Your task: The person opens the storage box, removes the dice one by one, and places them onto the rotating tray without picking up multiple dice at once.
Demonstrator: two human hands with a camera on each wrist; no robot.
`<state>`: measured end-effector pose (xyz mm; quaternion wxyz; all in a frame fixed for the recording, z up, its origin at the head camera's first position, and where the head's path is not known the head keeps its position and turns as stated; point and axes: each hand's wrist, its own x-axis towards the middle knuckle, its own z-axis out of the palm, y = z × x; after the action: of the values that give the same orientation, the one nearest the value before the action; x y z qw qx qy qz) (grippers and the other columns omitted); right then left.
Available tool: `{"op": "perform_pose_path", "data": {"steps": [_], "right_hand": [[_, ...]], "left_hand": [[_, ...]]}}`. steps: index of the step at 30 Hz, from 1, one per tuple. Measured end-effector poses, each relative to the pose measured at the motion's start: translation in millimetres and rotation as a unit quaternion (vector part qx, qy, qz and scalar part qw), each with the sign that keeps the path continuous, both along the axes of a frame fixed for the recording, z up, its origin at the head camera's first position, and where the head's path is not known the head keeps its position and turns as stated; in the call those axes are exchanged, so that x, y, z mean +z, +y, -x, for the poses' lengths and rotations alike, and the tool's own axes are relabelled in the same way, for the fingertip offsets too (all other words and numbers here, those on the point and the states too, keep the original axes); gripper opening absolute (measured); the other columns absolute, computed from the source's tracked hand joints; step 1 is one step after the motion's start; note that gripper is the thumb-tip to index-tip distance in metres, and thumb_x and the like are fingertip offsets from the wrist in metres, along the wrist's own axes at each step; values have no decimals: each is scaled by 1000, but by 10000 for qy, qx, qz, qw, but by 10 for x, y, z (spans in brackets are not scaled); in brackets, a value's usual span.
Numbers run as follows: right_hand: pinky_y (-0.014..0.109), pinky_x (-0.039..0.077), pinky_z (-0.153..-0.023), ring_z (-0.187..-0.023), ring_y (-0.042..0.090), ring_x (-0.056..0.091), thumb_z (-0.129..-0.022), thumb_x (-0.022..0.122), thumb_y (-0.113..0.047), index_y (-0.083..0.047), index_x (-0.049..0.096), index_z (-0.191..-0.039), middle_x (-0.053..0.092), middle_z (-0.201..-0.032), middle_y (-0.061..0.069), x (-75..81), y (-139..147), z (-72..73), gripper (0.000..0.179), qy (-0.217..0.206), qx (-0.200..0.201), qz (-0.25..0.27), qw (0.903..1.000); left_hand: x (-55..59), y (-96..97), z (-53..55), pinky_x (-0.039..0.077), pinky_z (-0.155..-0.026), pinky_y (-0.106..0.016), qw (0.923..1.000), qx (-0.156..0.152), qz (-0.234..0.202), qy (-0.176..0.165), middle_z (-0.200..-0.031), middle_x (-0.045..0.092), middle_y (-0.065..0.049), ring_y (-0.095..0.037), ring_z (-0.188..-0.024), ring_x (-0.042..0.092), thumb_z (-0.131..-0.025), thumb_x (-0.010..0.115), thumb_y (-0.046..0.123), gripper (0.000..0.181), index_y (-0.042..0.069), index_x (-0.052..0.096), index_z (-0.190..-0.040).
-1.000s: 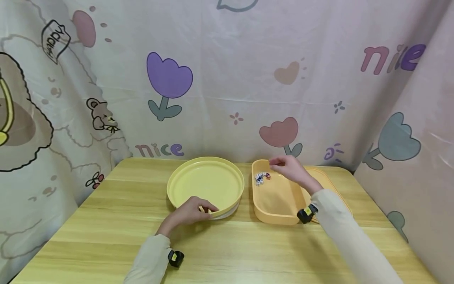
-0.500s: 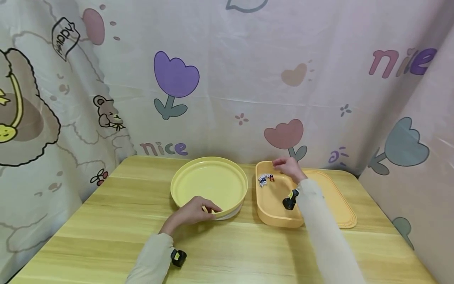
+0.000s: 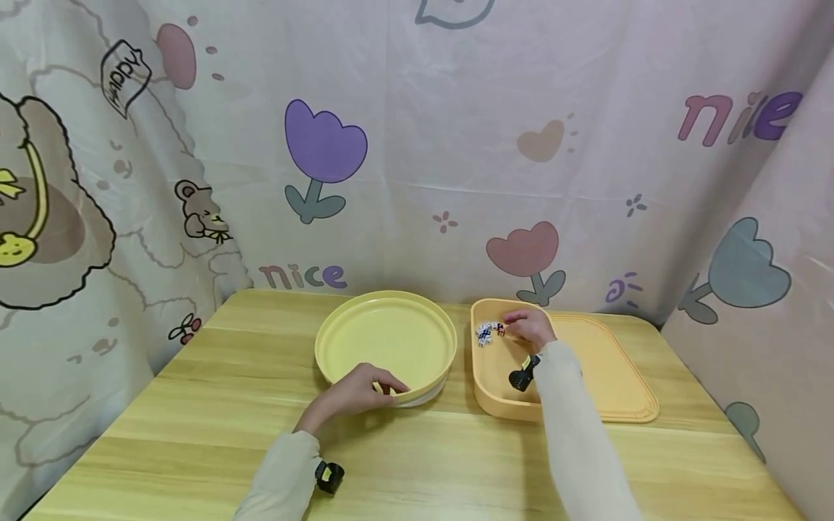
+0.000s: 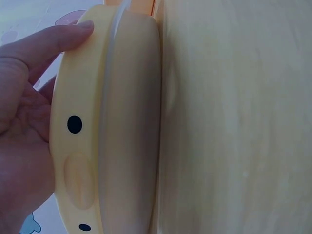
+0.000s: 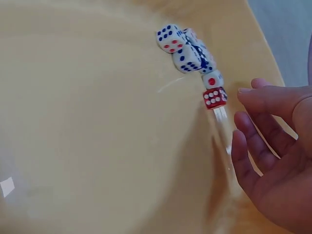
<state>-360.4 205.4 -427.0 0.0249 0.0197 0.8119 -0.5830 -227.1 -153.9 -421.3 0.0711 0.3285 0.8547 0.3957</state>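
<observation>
My left hand point(image 3: 357, 389) holds the near rim of a round yellow tray point(image 3: 391, 336), its thumb on the outer wall and its fingers over the edge. The left wrist view shows that wall with black dots and a pale rounded patch. My right hand point(image 3: 536, 328) is inside a yellow-orange rectangular box point(image 3: 508, 409), fingers loosely bent and holding nothing. Just beside its fingertips sits a red die point(image 5: 214, 98) with white pips. White dice point(image 5: 170, 39) with blue and red pips cluster beyond it against the box wall.
A flat yellow-orange lid point(image 3: 602, 369) lies to the right of the box, partly hidden by it and the right arm. All stand on a wood-grain table point(image 3: 417, 463). A printed curtain point(image 3: 417, 145) hangs behind and at both sides.
My right hand has come down from above the box's far side into it, close to the dice. The left hand keeps its hold on the tray rim. The head view has shifted slightly.
</observation>
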Motion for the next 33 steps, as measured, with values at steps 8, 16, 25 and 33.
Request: {"op": "perform_pose_path", "data": {"steps": [8, 16, 25, 33], "right_hand": [[21, 42, -55, -63, 10, 53, -79, 67, 12, 17, 63, -107, 70, -88, 14, -96, -24, 5, 29, -111, 106, -419, 9990], [21, 43, -62, -74, 12, 54, -74, 72, 11, 12, 69, -96, 70, -92, 14, -166, -49, 65, 22, -22, 120, -668, 9977], [22, 40, -60, -71, 15, 51, -72, 71, 7, 8, 69, -90, 68, -85, 10, -203, -15, 130, 18, 143, 339, -1150, 9927], [21, 42, -62, -72, 14, 53, -75, 71, 7, 11, 68, -91, 67, -82, 8, -183, 18, 101, 17, 190, 584, -1314, 9894]], "left_hand": [[6, 17, -19, 45, -64, -23, 10000, -30, -8, -2, -94, 70, 3, -6, -78, 57, -85, 69, 7, 19, 7, 76, -103], [13, 8, -9, 46, -63, -23, 10000, -21, -7, -12, -93, 71, 2, -6, -77, 57, -85, 70, 7, 19, 6, 76, -103], [-4, 8, 8, 46, -63, -23, 10000, -2, -13, -2, -93, 71, 2, -6, -77, 57, -85, 70, 6, 19, 6, 76, -103], [-22, 8, 9, 46, -64, -23, 10000, -14, -30, 35, -93, 71, 2, -5, -77, 57, -85, 70, 7, 19, 6, 76, -103]]}}
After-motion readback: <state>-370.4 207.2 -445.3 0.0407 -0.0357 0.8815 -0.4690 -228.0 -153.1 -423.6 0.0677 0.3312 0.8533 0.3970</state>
